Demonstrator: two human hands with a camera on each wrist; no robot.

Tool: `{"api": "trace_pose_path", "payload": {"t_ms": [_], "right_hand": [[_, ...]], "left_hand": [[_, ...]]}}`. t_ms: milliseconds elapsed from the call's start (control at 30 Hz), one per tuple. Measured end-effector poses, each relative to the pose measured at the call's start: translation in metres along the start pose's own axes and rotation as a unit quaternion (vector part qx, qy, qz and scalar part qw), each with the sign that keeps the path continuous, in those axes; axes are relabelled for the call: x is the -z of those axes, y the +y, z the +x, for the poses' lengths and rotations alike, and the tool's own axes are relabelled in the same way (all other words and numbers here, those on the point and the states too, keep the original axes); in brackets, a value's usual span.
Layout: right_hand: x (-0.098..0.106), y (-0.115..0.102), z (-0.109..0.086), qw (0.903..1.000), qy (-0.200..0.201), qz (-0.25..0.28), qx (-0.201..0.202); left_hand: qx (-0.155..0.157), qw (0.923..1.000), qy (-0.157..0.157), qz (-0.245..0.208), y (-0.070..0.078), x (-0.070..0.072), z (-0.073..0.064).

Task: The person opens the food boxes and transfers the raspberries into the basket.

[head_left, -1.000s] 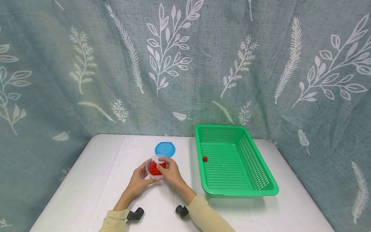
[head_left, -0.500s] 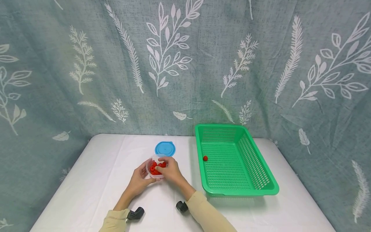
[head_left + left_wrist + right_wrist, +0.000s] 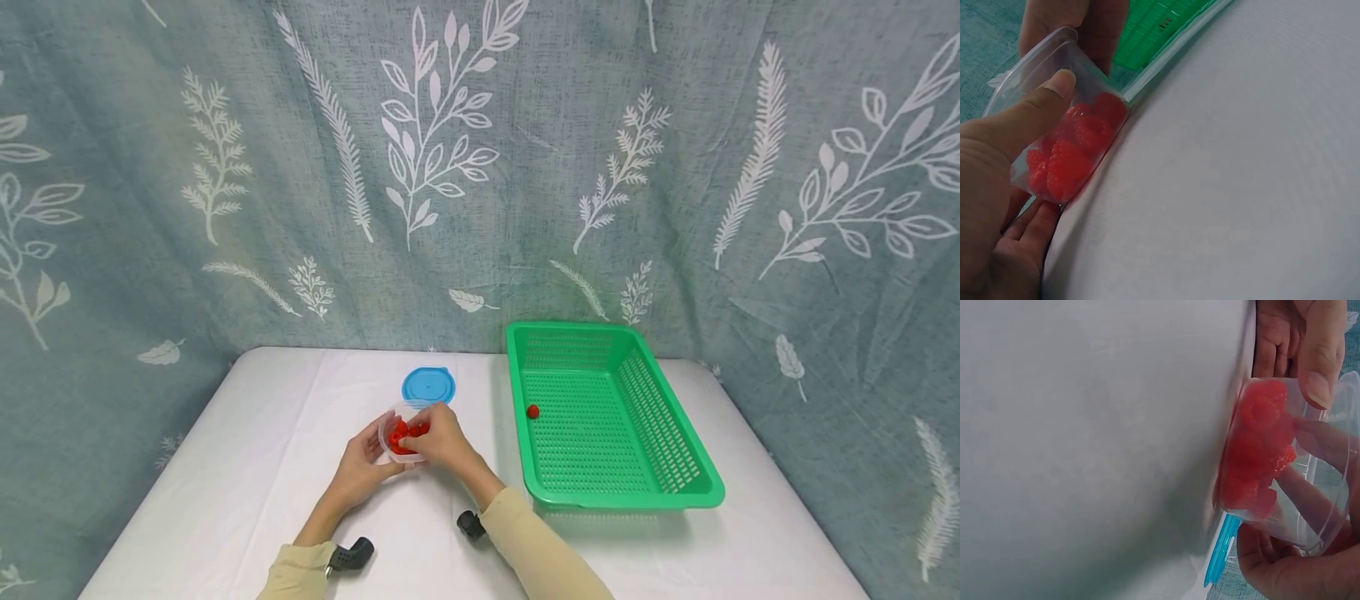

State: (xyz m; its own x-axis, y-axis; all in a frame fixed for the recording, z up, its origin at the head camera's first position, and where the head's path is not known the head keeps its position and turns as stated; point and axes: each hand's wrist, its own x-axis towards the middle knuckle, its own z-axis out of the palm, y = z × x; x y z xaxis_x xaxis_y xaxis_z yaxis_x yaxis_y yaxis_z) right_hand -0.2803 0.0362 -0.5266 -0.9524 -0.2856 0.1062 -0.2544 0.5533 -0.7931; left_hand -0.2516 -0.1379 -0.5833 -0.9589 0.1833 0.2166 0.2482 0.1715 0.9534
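Note:
My left hand [image 3: 357, 471] holds a clear plastic tub [image 3: 1094, 78] on the white table, thumb along the near wall and fingers round the other side. Several red raspberries [image 3: 1071, 169] lie at the bottom of the tub. My right hand [image 3: 447, 443] reaches in over the rim from the right. In the right wrist view its two fingertips [image 3: 1310, 428] show through the wall, on either side of a raspberry [image 3: 1284, 459], pinching it. The other fingers of the right hand stay outside, beside the tub.
A blue lid [image 3: 428, 385] lies just behind the tub. To the right stands a green slotted basket [image 3: 622, 500], with one raspberry [image 3: 533, 412] near its left wall. Black wrist cameras [image 3: 352, 554] stick out at both sleeves. A patterned curtain [image 3: 465, 208] hangs behind the table.
The right thumb and finger have shifted slightly left and deeper among the raspberries in the tub. The left hand, tub, lid and basket stay put.

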Motion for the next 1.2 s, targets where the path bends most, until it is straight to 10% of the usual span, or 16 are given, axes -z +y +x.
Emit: {"api": "trace_pose_path", "payload": {"t_ms": [1200], "right_hand": [[-0.012,-0.002,0.008,0.9944,0.088,-0.057,-0.013]], "left_hand": [[-0.033,0.9994,-0.003,0.011,-0.006,0.0,0.001]]}}
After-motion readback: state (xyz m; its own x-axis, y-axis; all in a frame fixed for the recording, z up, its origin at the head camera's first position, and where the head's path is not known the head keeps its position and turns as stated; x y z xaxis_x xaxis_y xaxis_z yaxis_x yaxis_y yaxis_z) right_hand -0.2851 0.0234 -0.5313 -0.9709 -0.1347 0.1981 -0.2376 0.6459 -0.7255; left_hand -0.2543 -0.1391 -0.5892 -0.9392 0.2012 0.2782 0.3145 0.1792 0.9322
